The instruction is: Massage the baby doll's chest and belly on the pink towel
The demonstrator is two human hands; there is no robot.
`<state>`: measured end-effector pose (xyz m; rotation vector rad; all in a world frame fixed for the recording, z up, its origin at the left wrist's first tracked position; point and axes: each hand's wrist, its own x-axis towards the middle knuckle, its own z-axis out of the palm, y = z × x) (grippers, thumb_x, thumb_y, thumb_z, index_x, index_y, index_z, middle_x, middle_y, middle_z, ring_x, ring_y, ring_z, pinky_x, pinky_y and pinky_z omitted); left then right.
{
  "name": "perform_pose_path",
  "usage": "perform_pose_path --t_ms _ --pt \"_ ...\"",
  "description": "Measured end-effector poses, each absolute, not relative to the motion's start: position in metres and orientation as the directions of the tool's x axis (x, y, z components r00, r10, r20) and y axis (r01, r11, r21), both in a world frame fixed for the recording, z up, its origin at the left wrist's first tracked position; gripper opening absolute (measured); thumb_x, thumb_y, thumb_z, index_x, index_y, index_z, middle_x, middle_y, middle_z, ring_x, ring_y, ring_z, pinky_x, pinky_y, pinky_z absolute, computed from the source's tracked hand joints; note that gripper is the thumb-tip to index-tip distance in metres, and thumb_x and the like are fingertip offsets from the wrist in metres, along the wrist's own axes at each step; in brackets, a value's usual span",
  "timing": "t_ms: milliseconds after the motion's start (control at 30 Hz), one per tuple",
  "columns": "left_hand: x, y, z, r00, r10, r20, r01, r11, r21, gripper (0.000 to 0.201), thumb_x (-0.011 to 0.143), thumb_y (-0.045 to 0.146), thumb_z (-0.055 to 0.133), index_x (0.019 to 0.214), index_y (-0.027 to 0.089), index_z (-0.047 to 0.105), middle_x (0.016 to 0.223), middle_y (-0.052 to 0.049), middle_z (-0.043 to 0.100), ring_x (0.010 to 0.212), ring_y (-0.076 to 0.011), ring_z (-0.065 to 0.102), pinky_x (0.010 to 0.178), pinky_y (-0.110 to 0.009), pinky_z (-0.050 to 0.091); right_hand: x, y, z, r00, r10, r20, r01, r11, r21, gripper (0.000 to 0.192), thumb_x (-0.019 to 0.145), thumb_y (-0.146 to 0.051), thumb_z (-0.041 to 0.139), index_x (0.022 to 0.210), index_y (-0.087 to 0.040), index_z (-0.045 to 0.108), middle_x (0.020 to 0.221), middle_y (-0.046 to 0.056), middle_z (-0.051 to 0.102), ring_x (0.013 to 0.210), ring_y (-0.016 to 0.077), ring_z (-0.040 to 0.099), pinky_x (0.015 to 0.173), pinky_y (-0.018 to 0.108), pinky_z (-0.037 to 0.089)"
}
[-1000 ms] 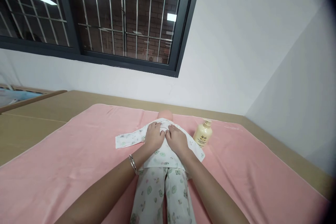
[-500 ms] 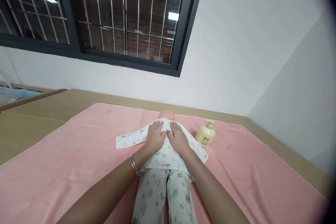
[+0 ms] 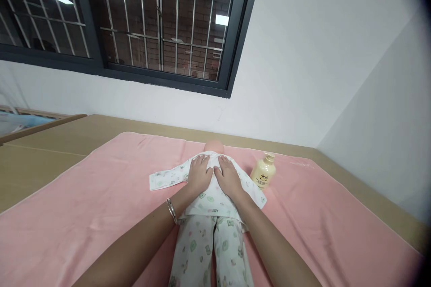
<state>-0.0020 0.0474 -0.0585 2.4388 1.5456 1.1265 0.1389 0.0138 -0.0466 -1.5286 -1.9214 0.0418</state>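
Two hands, left hand [image 3: 198,175], right hand [image 3: 230,177], fingers [image 3: 202,159] spread flat atop doll [image 3: 208,206]

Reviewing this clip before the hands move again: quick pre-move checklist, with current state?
1. Left hand flat on the doll's shirt: ok.
2. Right hand flat on the shirt beside it, fingers spread: ok.
3. Doll lies on the pink towel: ok.
4. Yellow bottle apart from both hands: ok.
5. Bottle cap closed: cannot tell.
6. Shirt front fastened under the palms: cannot tell.
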Motion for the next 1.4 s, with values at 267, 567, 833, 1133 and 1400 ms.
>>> perform_pose_path --t_ms 267,567,833,1133,1400 --pt "-0.002 0.046 -0.057 0.248 0.795 0.553 0.773 -0.507 0.381 0.047 0.084 0.019 0.041 0.128 0.011 0.053 0.133 -0.016 0.054 0.128 -0.0281 0.044 0.111 -0.047 0.029 0.138 0.013 -0.046 -0.079 0.877 0.474 0.853 0.305 -0.423 0.050 0.096 -0.033 0.037 0.137 -0.008 0.048 0.145 0.016 0.044 0.138 0.0239 0.035 0.116 0.040 0.021" --pt "-0.003 0.042 -0.052 0.243 0.742 0.625 0.710 -0.575 0.407 0.034 0.081 0.016 0.046 0.113 0.015 0.058 0.117 -0.010 0.063 0.113 -0.0246 0.052 0.104 -0.041 0.038 0.138 0.012 -0.047 -0.076 0.876 0.477 0.851 0.306 -0.427 0.050 0.096 -0.032 0.037 0.137 -0.007 0.047 0.145 0.016 0.044 0.138 0.0248 0.035 0.115 0.040 0.022" --pt "0.002 0.017 -0.039 0.195 0.781 0.593 0.861 -0.426 0.279 0.015 0.088 0.019 0.043 0.083 0.021 0.058 0.090 -0.009 0.062 0.095 -0.0266 0.055 0.077 -0.038 0.046 0.147 0.019 -0.047 -0.133 0.891 0.435 0.858 0.323 -0.399 0.054 0.096 -0.035 0.037 0.141 -0.007 0.041 0.149 0.016 0.038 0.140 0.0231 0.031 0.116 0.040 0.021" --pt "0.001 0.020 -0.043 0.163 0.795 0.584 0.820 -0.439 0.368 0.020 0.087 0.020 0.046 0.100 0.021 0.061 0.105 -0.008 0.064 0.105 -0.0263 0.053 0.087 -0.039 0.045 0.130 -0.001 -0.029 -0.085 0.892 0.444 0.953 0.203 -0.226 0.040 0.096 -0.027 0.036 0.123 -0.008 0.058 0.127 0.017 0.060 0.124 0.0258 0.050 0.104 0.036 0.035" --pt "-0.003 0.042 -0.056 0.235 0.769 0.595 0.720 -0.549 0.425 0.034 0.091 0.027 0.044 0.121 0.017 0.057 0.129 -0.010 0.059 0.127 -0.0263 0.047 0.111 -0.046 0.031 0.105 -0.031 -0.023 -0.037 0.890 0.454 0.998 0.055 -0.027 0.030 0.094 -0.022 0.038 0.092 -0.011 0.066 0.085 0.016 0.068 0.085 0.0282 0.065 0.071 0.034 0.045"
